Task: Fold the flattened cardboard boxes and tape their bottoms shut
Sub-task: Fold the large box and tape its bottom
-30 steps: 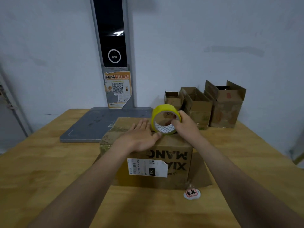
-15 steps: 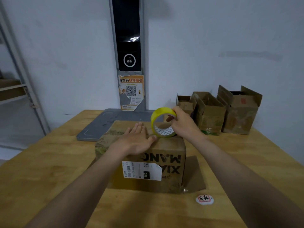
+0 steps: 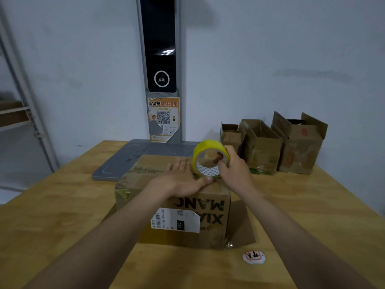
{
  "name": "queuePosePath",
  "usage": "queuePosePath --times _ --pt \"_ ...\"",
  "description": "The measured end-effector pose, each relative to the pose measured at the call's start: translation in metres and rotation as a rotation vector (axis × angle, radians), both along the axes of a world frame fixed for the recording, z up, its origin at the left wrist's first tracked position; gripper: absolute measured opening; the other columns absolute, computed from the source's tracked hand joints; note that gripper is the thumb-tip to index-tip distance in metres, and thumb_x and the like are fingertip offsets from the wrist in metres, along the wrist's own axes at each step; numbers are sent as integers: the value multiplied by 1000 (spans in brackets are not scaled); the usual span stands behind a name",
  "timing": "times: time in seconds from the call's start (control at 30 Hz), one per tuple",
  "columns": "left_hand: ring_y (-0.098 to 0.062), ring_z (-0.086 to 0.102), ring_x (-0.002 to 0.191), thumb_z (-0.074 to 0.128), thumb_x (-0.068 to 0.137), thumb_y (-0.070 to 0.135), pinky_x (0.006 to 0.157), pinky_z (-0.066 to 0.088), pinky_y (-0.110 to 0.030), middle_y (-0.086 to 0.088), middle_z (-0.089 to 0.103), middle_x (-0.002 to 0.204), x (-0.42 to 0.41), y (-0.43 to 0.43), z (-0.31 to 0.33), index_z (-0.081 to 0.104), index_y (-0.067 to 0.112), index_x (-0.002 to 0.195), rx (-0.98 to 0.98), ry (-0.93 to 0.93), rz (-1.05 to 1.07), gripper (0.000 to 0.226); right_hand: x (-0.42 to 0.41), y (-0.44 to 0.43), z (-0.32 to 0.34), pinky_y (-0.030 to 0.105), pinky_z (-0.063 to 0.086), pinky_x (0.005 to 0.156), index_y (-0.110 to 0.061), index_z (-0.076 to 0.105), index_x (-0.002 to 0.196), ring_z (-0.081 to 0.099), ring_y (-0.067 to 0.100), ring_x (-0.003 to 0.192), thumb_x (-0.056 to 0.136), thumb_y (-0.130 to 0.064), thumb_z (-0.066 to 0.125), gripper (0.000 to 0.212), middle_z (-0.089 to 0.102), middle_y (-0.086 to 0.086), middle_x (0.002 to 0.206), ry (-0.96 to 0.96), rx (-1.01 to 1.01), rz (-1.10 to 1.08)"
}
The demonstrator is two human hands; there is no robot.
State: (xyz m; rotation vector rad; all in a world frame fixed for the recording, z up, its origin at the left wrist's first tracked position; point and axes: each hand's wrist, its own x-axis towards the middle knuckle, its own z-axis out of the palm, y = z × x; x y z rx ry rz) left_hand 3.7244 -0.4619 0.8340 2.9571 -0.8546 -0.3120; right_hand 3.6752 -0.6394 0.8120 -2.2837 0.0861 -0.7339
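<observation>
little is changing on the box (image 3: 216, 226), which is sitting bottom-up mid worktop (image 3: 62, 215). the left hand (image 3: 181, 182) is still lying flat on it, fingers straight, pressing the flaps. the right hand (image 3: 233, 172) is still gripping the yellow tape roll (image 3: 208, 171), standing on the top's right side. taping is seemingly only just starting.

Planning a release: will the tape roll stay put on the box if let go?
The tape roll stands on edge on the box, so it likely rolls once the right hand lets go. Hollow ring: probably light, stiff. Smooth band may slip.
</observation>
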Motion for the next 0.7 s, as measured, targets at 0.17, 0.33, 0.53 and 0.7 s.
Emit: queuePosePath --times 0.17,0.33,0.53,0.7 --pt "-24 -23 156 11 95 81 128 -7 -50 -11 -17 171 0 -11 0 -4 25 165 -14 23 -74 91 2 -3 8 52 50 64 -23 46 113 57 29 67 102 -20 49 12 60 9 82 77 -86 20" --pt "-21 -23 156 11 93 83 128 -8 -50 -8 -18 171 0 -9 -1 -5 21 165 -26 30 -55 97 5 -9 22 55 54 75 -20 49 118 63 30 82 104 -13 45 15 67 11 96 92 -80 49" --pt "-21 -20 157 11 89 86 128 -8 -46 -9 -19 171 1 -8 -3 -8 8 163 -30 12 -21 109 -2 -39 43 40 50 78 -24 54 128 62 36 105 97 -2 47 39 67 9 113 116 -181 -46" --pt "-21 -19 157 10 84 92 126 -7 -48 -9 -19 171 5 -10 -7 -9 8 163 -23 -9 -25 117 -20 -64 33 34 39 73 -29 54 128 59 36 105 91 7 44 52 58 0 106 94 -215 -101"
